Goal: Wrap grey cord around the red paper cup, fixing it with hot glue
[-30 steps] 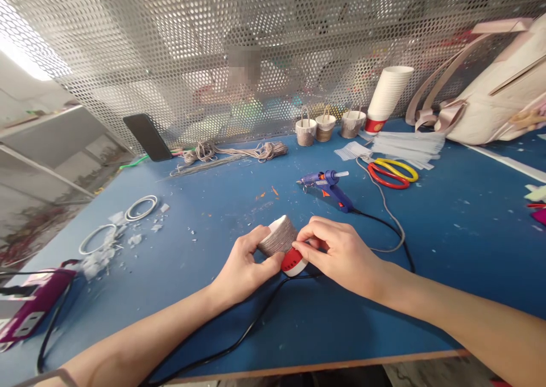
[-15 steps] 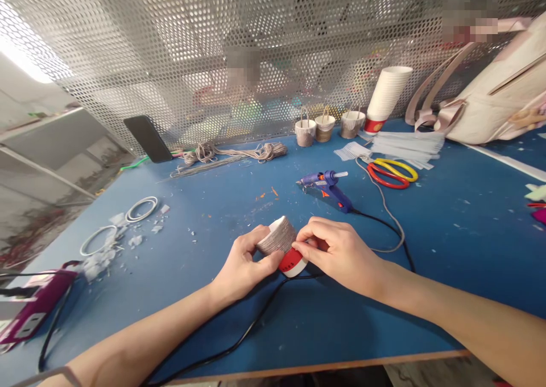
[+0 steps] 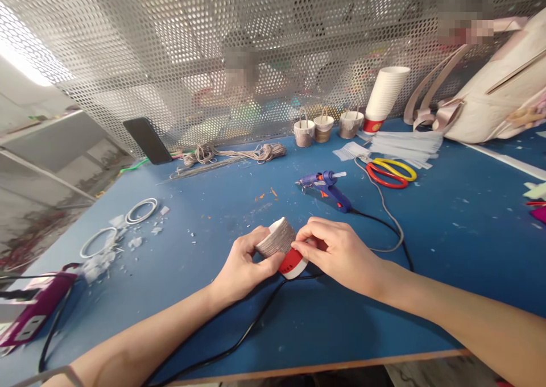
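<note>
A paper cup, red and white at its base, lies tilted with grey-brown cord wound round its upper part. My left hand grips it from the left, thumb across the front and fingers behind the rim. With thumb and forefinger, my right hand pinches at the edge of the winding; the cord's loose length comes out beyond this hand and curves back toward the scissors. Just past the hands lies a blue glue gun, its black cable running beneath them. The tips of the right fingers partly hide the cord.
Red and yellow scissors and clear glue sticks lie at right, near stacked paper cups. Three small wrapped cups stand along the mesh panel. Cord bundles, a phone, white rings and a purple power strip lie left.
The cup has turned slightly in my left hand, so its red band's markings sit differently. Both hands keep nearly the same place; the view has shifted a little.
</note>
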Available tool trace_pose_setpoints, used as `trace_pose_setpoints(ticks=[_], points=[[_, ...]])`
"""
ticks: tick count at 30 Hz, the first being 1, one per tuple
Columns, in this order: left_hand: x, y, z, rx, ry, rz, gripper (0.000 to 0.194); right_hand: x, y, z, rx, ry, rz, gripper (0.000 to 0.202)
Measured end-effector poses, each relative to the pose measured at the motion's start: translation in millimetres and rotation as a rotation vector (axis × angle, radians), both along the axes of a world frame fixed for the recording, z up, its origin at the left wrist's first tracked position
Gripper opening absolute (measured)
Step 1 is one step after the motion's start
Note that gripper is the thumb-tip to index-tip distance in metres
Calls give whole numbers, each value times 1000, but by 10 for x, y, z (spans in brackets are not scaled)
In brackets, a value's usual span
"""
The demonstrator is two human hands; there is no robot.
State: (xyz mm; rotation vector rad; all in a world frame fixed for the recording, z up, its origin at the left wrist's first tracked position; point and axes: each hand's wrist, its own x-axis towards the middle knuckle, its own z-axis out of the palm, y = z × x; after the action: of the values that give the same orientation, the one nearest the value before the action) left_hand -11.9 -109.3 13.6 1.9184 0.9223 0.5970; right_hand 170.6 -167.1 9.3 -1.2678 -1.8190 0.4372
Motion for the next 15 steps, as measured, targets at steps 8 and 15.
trace_pose_setpoints(ticks=[8, 15], points=[[-13, 16, -16, 60, -7, -13, 18, -11, 10, 9, -55, 38, -6, 14], [-26, 24, -31, 119, -33, -31, 17, 5, 11, 19, -99, 76, -3, 14]])
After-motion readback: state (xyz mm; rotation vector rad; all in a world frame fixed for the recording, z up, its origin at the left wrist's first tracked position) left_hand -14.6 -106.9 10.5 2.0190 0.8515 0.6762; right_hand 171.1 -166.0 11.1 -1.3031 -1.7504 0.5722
